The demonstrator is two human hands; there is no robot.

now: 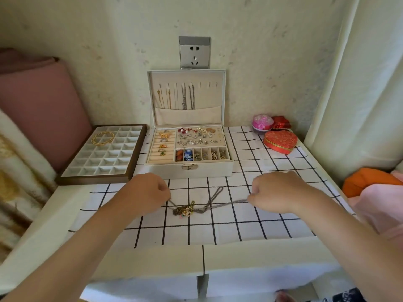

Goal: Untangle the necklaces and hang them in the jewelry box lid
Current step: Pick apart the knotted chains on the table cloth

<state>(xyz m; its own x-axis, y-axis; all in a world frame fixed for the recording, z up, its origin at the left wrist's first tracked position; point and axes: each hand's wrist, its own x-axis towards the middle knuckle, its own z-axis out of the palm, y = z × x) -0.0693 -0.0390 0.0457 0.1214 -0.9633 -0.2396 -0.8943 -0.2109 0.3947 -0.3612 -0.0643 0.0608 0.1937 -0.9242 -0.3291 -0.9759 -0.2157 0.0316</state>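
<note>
White plaster wall (pixel 261 51) closes the back of the nook, with a pale curtain (pixel 359 83) on the right and a pink cushion (pixel 39 110) on the left. A white table (pixel 54 214) fills the space between them. A white cloth with a black grid (pixel 218 236) covers most of it and stops short of the table's front edge.

The jewelry box (pixel 207 170) stands at the back centre, its lid (pixel 187 77) upright against the wall below a grey socket (pixel 194 52). Several hung necklaces (pixel 184 97) dangle inside the lid. Just beside the box on the left lies a brown-rimmed compartment tray (pixel 93 180), close to the table's left edge. A red heart-shaped box (pixel 280 140) and a pink round box (pixel 262 123) sit in the back right corner.

The tangled necklaces (pixel 185 210) lie on the cloth in front of the box, between the hands. The left hand (pixel 146 192) has its fingers curled and pinches a chain leading into the knot. The right hand (pixel 277 192), likewise curled, pinches a grey chain (pixel 229 202) stretched toward it. Bare cloth stretches from the knot to the near edge.
</note>
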